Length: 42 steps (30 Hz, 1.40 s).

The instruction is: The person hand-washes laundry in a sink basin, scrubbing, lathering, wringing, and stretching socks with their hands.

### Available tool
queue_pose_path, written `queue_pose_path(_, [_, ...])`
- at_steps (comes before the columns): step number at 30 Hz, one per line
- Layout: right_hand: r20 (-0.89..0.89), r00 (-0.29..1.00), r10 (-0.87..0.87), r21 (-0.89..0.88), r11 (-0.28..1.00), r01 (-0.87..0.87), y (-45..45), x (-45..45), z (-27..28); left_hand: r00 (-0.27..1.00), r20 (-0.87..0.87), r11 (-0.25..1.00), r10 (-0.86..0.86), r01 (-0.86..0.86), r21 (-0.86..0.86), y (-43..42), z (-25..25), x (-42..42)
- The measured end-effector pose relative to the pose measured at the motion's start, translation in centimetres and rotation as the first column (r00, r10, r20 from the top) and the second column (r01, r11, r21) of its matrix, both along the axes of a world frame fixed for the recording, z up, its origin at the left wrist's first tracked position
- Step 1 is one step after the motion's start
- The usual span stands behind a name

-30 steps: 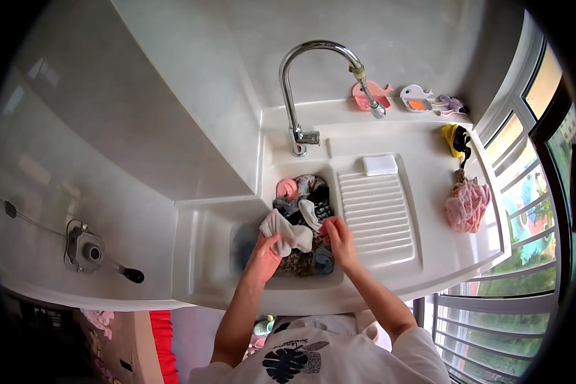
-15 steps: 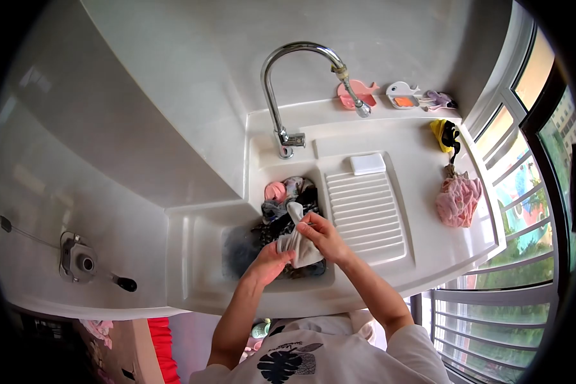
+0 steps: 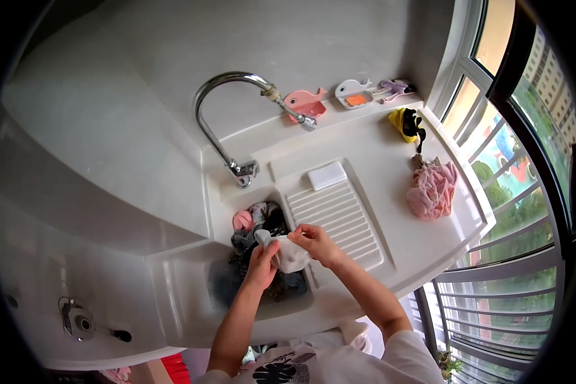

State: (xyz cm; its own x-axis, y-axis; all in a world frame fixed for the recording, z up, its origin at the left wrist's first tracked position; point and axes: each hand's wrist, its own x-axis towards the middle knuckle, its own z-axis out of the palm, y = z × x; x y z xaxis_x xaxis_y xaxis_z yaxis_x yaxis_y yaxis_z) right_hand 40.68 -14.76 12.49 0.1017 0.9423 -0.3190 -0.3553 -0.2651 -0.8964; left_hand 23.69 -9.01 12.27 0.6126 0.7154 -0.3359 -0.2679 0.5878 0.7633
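Compared with the frame half a second earlier, we find the camera view turned and the right hand (image 3: 318,245) moved from over the white cloth (image 3: 290,256) to its right edge. The cloth is now spread between the two hands, above the basin (image 3: 189,281). The left hand (image 3: 260,267) grips the cloth's left part, thumb on top; the right hand pinches its upper right corner between thumb and fingertips. We cannot see the left fingers beneath the cloth. The cloth and hands partly cover the wet clothes (image 3: 270,214) in the basin; we cannot count the dark pieces, and murky water blurs the basin floor. One pink piece (image 3: 242,221) shows at the far left of the pile.

On the counter (image 3: 381,153) we count one white block (image 3: 328,175) at the far end of one ridged washboard (image 3: 334,214), one pink bundle (image 3: 432,189) and one yellow-and-black item (image 3: 407,123), its type unclear. Along the far ledge we count one faucet (image 3: 235,77), two whale-shaped dishes (image 3: 306,105), and one purple item (image 3: 397,88), hard to identify. The lower frame edge cuts off the shirt print (image 3: 285,370).
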Motion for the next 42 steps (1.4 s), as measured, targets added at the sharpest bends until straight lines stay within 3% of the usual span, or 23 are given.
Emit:
queue_pose_path(2, [0.006,0.995,-0.096,0.064,0.993,0.095,0.5,0.9,-0.3,0.997,-0.059,0.999,-0.045,0.043,-0.034,0.2,-0.8,1.7])
queue_pose_path(4, [0.11,0.96,-0.257,0.183,0.955,0.234,1.4,2.0,-2.1,0.934,-0.07,0.934,-0.351,0.354,0.044,0.6,-2.5,2.8])
queue_pose_path(7, [0.354,0.893,-0.277,0.206,0.955,0.214,2.0,4.4,-2.5,0.89,-0.281,0.893,-0.358,0.415,0.174,2.4,-2.2,4.7])
queue_pose_path(9, [0.643,0.664,-0.382,0.292,0.923,0.249,2.7,6.4,-3.1,0.916,-0.344,0.911,-0.208,0.309,0.272,3.4,-0.3,7.7])
queue_pose_path(10, [0.797,0.393,-0.458,0.382,0.887,0.259,3.4,7.9,-3.9,0.948,-0.31,0.902,-0.075,0.198,0.384,4.3,0.1,9.4])
queue_pose_path(12, [0.878,-0.148,-0.455,0.478,0.847,0.234,4.7,11.1,-4.9,0.886,-0.453,0.593,0.097,0.314,0.741,8.2,-1.9,11.6])
queue_pose_path(13, [0.878,-0.152,-0.454,0.478,0.846,0.237,5.4,12.3,-6.3,0.888,-0.451,0.592,0.092,0.315,0.742,9.7,-3.4,13.2])
queue_pose_path(15, [0.93,-0.095,-0.356,0.364,0.927,0.086,7.7,14.9,-9.2,0.729,-0.58,-0.063,0.363,0.641,0.765,12.7,-5.7,16.9])
queue_pose_path(20, [0.917,-0.139,-0.374,0.385,0.921,0.062,8.1,15.3,-10.7,0.787,-0.578,-0.051,0.217,0.6,0.798,11.3,-6.7,18.9])
queue_pose_path(22, [0.849,-0.441,-0.291,0.354,0.933,0.066,8.5,15.2,-11.1,0.733,-0.667,-0.104,0.13,0.679,0.726,10.7,-5.8,17.9])
queue_pose_path(23, [0.85,-0.438,-0.292,0.353,0.933,0.064,8.4,15.0,-11.3,0.748,-0.655,-0.136,0.112,0.664,0.735,11.6,-6.3,17.4])
queue_pose_path(25, [0.924,-0.075,-0.375,0.381,0.92,0.093,7.5,14.4,-8.9,0.739,-0.648,-0.089,0.182,0.669,0.738,11.8,-6.4,17.5])
queue_pose_path(28, [0.933,-0.082,-0.35,0.356,0.931,0.079,7.5,14.4,-8.7,0.792,-0.545,-0.125,0.275,0.592,0.796,10.5,-6.0,18.3])
queue_pose_path(29, [0.934,-0.082,-0.349,0.355,0.932,0.075,7.7,14.6,-9.4,0.726,-0.653,-0.065,0.217,0.678,0.732,9.6,-5.6,18.2])
queue_pose_path(31, [0.827,-0.514,-0.227,0.313,0.946,0.084,8.5,14.9,-11.1,0.68,-0.718,0.091,0.152,0.713,0.695,8.6,-4.6,17.5])
queue_pose_path(32, [0.823,-0.515,-0.241,0.322,0.944,0.072,8.5,14.9,-11.1,0.681,-0.713,0.092,0.166,0.709,0.699,8.6,-4.3,16.9])
queue_pose_path(34, [0.935,-0.115,-0.335,0.345,0.935,0.082,7.8,14.5,-9.5,0.916,-0.396,0.822,-0.065,0.274,0.499,8.2,-3.5,14.9])
queue_pose_path(35, [0.932,-0.033,-0.36,0.361,0.927,0.104,7.6,14.3,-8.6,0.97,-0.23,0.958,-0.079,0.138,0.251,8.7,-4.1,13.1])
queue_pose_path(36, [0.93,-0.033,-0.366,0.368,0.925,0.094,7.1,14.2,-7.8,0.971,-0.227,0.958,-0.068,0.127,0.257,8.2,-2.7,11.9])
queue_pose_path(38, [0.914,-0.062,-0.401,0.405,0.911,0.081,6.3,13.8,-6.3,0.984,0.139,0.986,-0.114,0.129,-0.104,6.2,1.1,8.9])
queue_pose_path(40, [0.811,-0.184,-0.555,0.571,0.819,0.049,5.8,12.0,-4.3,0.985,0.144,0.992,-0.092,0.103,-0.073,5.3,1.5,6.0])
queue_pose_path(41, [0.812,0.315,-0.491,0.477,0.87,0.124,5.4,10.2,-3.3,0.985,0.152,0.993,-0.083,0.094,-0.066,4.7,2.2,4.9])
queue_pose_path(42, [0.688,0.583,-0.432,0.449,0.885,0.126,5.0,8.4,-2.6,0.985,0.157,0.994,-0.076,0.088,-0.069,3.9,2.6,3.9])
